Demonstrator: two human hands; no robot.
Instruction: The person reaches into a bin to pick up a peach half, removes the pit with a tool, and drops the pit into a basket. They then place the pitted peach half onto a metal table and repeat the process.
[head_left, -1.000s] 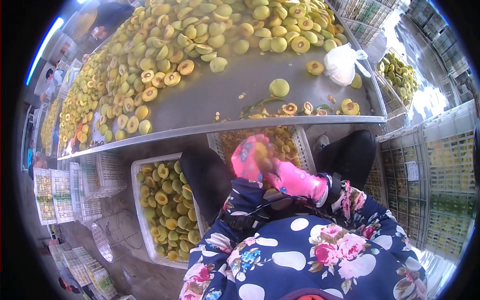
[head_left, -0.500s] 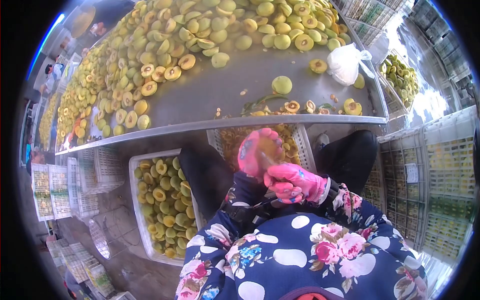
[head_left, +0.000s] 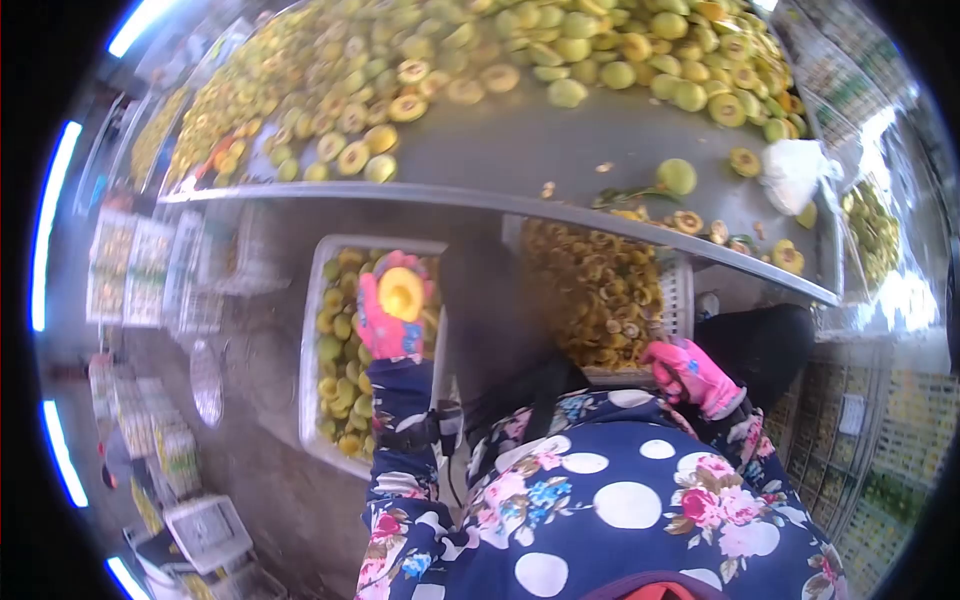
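Note:
My left hand (head_left: pixel 392 312), in a pink patterned glove, is over a white crate (head_left: pixel 312 350) of green-yellow fruit halves. Its fingers cup a hollowed peach half (head_left: pixel 402 292), orange-yellow cut side up, with no stone showing. Farther right, my right hand (head_left: pixel 693 376), in a matching glove, is closed beside the near right corner of another crate (head_left: pixel 679 300). That crate is filled with brownish-yellow stones and scraps (head_left: pixel 600 295). Whatever the right fingers may grip is hidden.
A metal table (head_left: pixel 480 150) carries a large heap of halved peaches (head_left: pixel 600 40). Near its right end are a white plastic bag (head_left: pixel 793 178) and a single peach (head_left: pixel 676 177). Stacked crates (head_left: pixel 880 420) stand at right, more crates (head_left: pixel 130 265) at left.
My hands were together over the scraps crate and have parted. My left hand moved left over the fruit crate with the peach half; my right hand moved right. The view shifted too.

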